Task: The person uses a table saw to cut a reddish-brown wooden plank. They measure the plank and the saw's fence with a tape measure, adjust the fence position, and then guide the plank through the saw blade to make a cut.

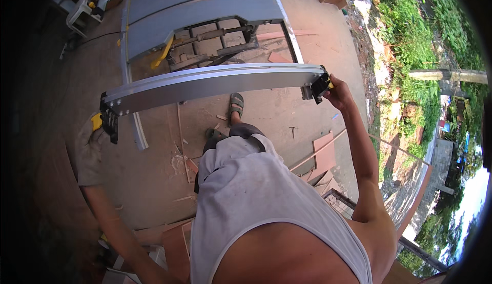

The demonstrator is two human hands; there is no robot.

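A long silver table-saw fence (220, 83) spans the view between my two hands, with a black fitting at each end. My left hand (88, 150), in a greyish glove, is closed at the yellow lever (96, 121) on the fence's left end. At the other end my bare right hand (340, 95) grips the black and yellow fitting (321, 85). Beyond the fence stands the grey table saw (205, 9), its side rails (139, 133) running toward me. Whether the fence touches the rails, I cannot tell.
A yellow arm (163, 53) and dark frame parts show in the saw's open front section. On the concrete floor lie a small hammer-shaped tool (293, 131), wood strips and a reddish board (324, 150). A white stool (79, 16) stands far left; plants grow at right.
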